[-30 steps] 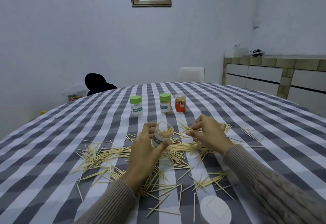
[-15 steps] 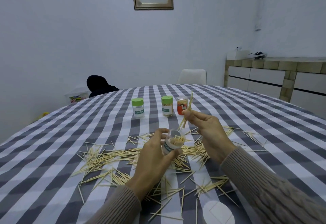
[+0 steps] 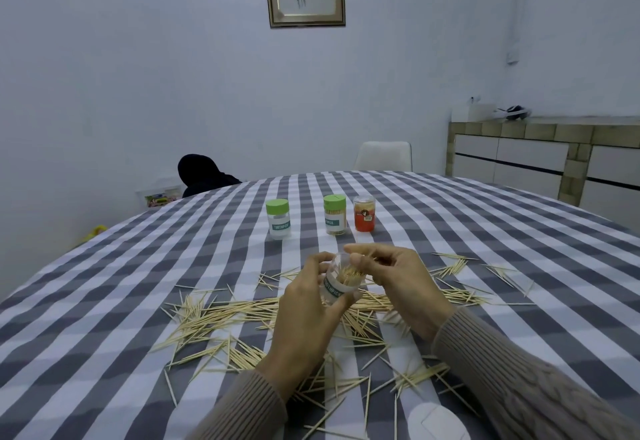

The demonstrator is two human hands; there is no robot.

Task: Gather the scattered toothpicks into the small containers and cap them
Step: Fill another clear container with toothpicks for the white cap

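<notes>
Left hand [image 3: 304, 315] grips open jar [image 3: 341, 280] (part-filled), right hand [image 3: 398, 277] at rim

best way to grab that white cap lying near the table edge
Take the white cap by its round rim, thumb and fingers on opposite sides, coming straight down from above. It lies flat on the checked tablecloth with toothpicks close by, so a top-down grip avoids them.
</notes>
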